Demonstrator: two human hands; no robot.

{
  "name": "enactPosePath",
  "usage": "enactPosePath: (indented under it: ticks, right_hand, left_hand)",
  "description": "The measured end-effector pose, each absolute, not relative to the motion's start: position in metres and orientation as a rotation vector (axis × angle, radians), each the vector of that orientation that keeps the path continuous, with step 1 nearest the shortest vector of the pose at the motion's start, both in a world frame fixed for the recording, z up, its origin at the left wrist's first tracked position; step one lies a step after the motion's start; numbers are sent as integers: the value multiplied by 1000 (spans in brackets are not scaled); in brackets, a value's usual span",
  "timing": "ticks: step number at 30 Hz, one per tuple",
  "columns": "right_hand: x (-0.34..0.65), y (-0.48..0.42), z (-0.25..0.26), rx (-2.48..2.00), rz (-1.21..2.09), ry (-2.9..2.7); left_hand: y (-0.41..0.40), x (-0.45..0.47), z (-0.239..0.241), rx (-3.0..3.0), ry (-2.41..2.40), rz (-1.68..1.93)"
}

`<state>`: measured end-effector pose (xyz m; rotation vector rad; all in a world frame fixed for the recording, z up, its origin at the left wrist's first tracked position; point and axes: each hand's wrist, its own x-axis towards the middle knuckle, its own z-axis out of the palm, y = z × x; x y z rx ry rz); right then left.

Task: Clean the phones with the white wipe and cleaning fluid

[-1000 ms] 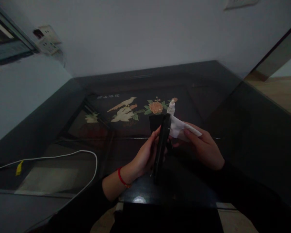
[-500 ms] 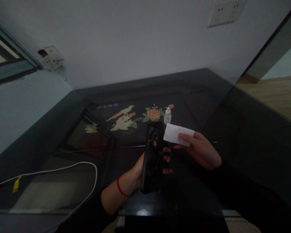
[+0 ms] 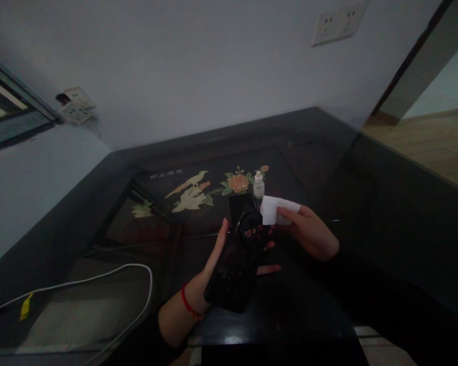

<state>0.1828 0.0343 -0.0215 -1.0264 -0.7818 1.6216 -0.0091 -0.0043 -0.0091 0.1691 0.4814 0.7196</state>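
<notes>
A black smartphone (image 3: 231, 279) with a large round ring-shaped part (image 3: 250, 223) near its upper end lies tilted in my left hand (image 3: 213, 259). The thumb is along its left side, and fingertips show past its right edge. My right hand (image 3: 305, 229) pinches a folded white tissue (image 3: 270, 209) between thumb and fingers. The tissue's left edge is right beside the ring; whether they touch, I cannot tell. Just beyond the phone, a small clear bottle with a white cap (image 3: 258, 185) stands upright on the table.
The glossy dark table (image 3: 309, 147) bears an inlaid bird and flower picture (image 3: 191, 190). A white cable (image 3: 99, 274) with a yellow tag (image 3: 25, 307) curves across the left side. Wall sockets (image 3: 339, 23) are at upper right, others (image 3: 76, 105) at left.
The phone has turned, its lower end swinging left and the ring side coming more into view. My left thumb now shows. The tissue has come closer to the ring and is folded more.
</notes>
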Motion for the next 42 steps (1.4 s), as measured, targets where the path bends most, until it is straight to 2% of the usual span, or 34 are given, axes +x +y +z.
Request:
enactPosePath:
  ticks: [5, 15, 18, 21, 26, 31, 38, 42]
  right_hand:
    - [181, 32, -19, -949, 1707, -921]
    - [186, 32, -15, -1050, 1503, -965]
    - [191, 37, -14, -1057, 1328, -960]
    - [197, 40, -13, -1100, 998, -999]
    - [202, 32, -6, -1071, 499, -1615]
    - [200, 26, -6, -697, 298, -2054]
    - [201, 28, -8, -799, 172, -1937]
    - [198, 27, -7, -674, 186, -2054]
  left_hand:
    - [-9, -9, -15, 141, 488, 740]
    - [-13, -5, -21, 219, 437, 567]
    - [-15, -3, -23, 252, 453, 556]
    - [-16, -1, -26, 281, 469, 513]
    - [-18, -5, -36, 307, 403, 401]
    - [-19, -9, -41, 296, 396, 355]
    - [-19, -9, -39, 323, 374, 397]
    - [-20, -8, -39, 321, 402, 372]
